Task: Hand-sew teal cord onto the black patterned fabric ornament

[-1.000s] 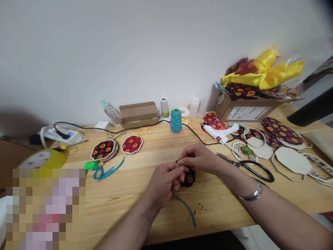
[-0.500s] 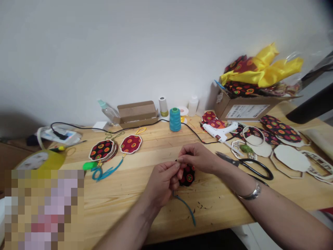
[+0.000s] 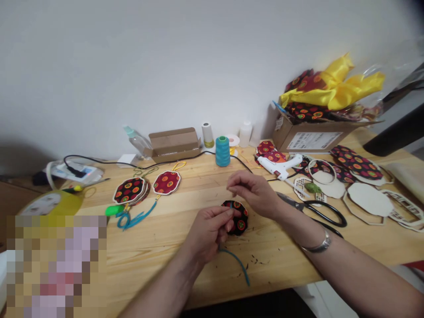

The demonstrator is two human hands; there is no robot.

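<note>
My left hand (image 3: 210, 232) is closed in a pinch on a teal cord (image 3: 241, 264). A short bit of the cord shows above the fingertips, and its tail curves down onto the wooden table. Just beyond these fingers lies a dark scalloped fabric piece (image 3: 241, 226) with orange and red round patterns, partly covered by the hand. My right hand (image 3: 253, 194) is raised above and to the right of it, fingers curled together. Whatever is between its fingertips, if anything, is too small to make out. Black-handled scissors (image 3: 326, 214) lie beside my right forearm.
A teal thread spool (image 3: 223, 151) stands behind my hands. Right of it are a white glue gun (image 3: 280, 167), wooden cutouts (image 3: 371, 201) and a cardboard box (image 3: 308, 137) of fabric. Patterned ornaments (image 3: 130, 191) with cords lie at left. A black cable (image 3: 172, 158) crosses the back.
My right hand has lifted up and away from my left fingertips, uncovering more of the dark fabric piece. My left hand keeps its pinch in about the same place.
</note>
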